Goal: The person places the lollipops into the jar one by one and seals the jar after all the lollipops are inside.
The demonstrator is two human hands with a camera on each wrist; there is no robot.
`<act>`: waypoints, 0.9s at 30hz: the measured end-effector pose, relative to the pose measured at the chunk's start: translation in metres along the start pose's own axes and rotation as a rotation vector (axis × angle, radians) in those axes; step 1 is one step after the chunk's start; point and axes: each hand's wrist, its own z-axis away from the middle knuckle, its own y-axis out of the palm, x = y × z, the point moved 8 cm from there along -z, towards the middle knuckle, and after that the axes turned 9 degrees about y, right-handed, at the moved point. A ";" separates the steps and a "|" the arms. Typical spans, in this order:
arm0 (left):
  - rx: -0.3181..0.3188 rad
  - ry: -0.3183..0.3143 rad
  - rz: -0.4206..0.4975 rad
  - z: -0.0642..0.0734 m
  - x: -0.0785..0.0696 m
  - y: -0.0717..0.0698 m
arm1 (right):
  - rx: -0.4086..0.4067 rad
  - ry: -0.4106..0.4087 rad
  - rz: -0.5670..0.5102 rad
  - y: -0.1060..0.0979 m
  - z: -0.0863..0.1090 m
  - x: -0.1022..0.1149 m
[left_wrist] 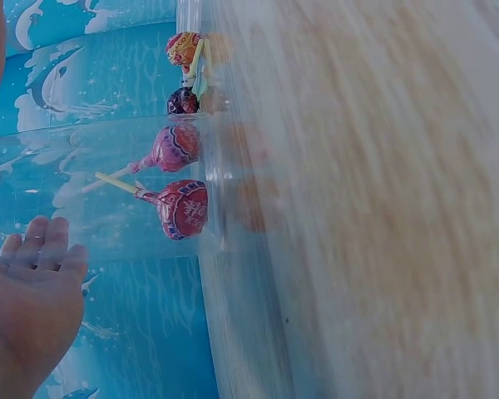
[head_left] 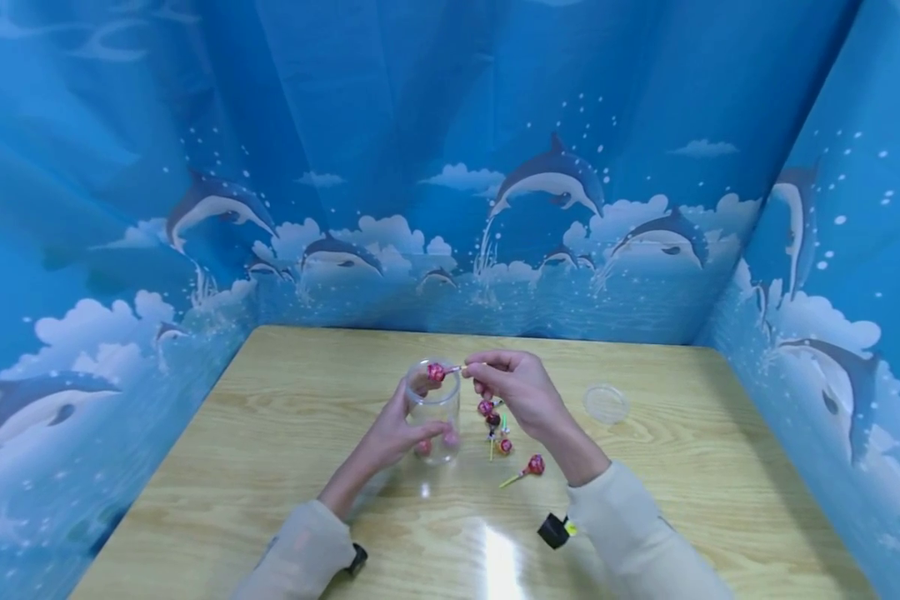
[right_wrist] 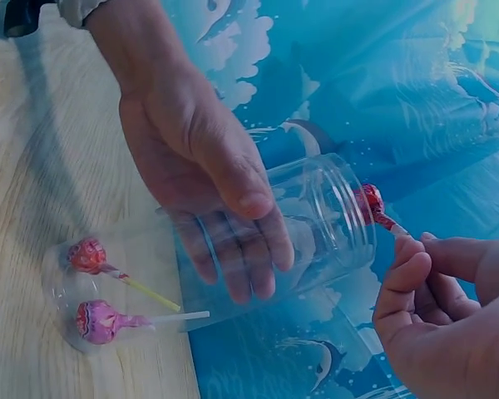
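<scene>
My left hand (head_left: 399, 433) wraps round a clear plastic jar (right_wrist: 316, 199) that stands upright on the table. Two wrapped lollipops, a red one (left_wrist: 184, 209) and a pink one (right_wrist: 97, 322), lie at the jar's bottom with their sticks pointing up. Between thumb and fingertips, my right hand (head_left: 521, 392) pinches the stick of another red lollipop (head_left: 437, 372). Its candy head is at the jar's open mouth; whether it touches the rim I cannot tell.
Right of the jar lie several loose lollipops, among them a dark one (head_left: 492, 420) and an orange one (head_left: 504, 447). A red lollipop (head_left: 536, 464) lies nearer on the wooden table (head_left: 270, 467). The round clear lid (head_left: 606, 404) rests further right. A dolphin-print curtain (head_left: 435, 125) surrounds the table.
</scene>
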 end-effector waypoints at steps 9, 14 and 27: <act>0.003 -0.034 0.012 0.001 0.002 0.000 | -0.012 -0.089 0.335 0.015 -0.004 0.012; 0.009 -0.009 0.010 0.000 0.000 0.001 | 0.015 -0.192 0.510 0.028 -0.004 0.022; 0.017 0.036 0.021 0.000 -0.001 0.001 | 0.058 -0.277 0.608 0.038 -0.003 0.033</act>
